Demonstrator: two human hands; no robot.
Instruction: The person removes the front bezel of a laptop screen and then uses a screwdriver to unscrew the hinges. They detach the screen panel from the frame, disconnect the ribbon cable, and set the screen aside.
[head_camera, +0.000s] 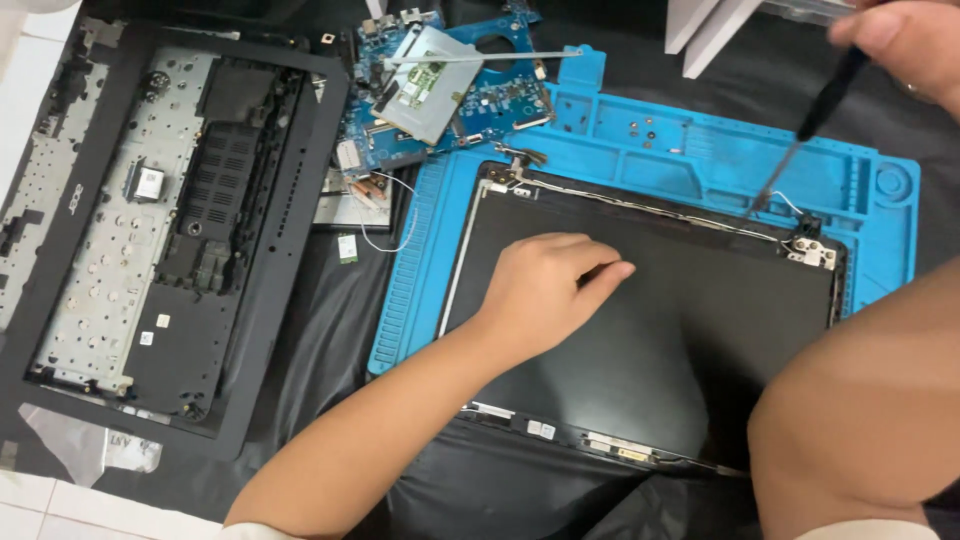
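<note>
Hidden: right hand (900, 45) cut off at 1 o'clock edge, clamped on screwdriver (815, 120); tip by hinge (812, 250), contact unclear.
Left hand (545, 290): flat on lid (650, 330), holds nothing.
Lid: centre, on blue mat (700, 150).
Surface: black cloth (330, 330); base (160, 230) at 9, board (440, 85) at 12.

The dark flat laptop screen panel (690, 340) lies open to reach right of the left hand (548, 290); a metal hinge (812, 250) and thin screwdriver (800, 150) crowd its far right corner.
</note>
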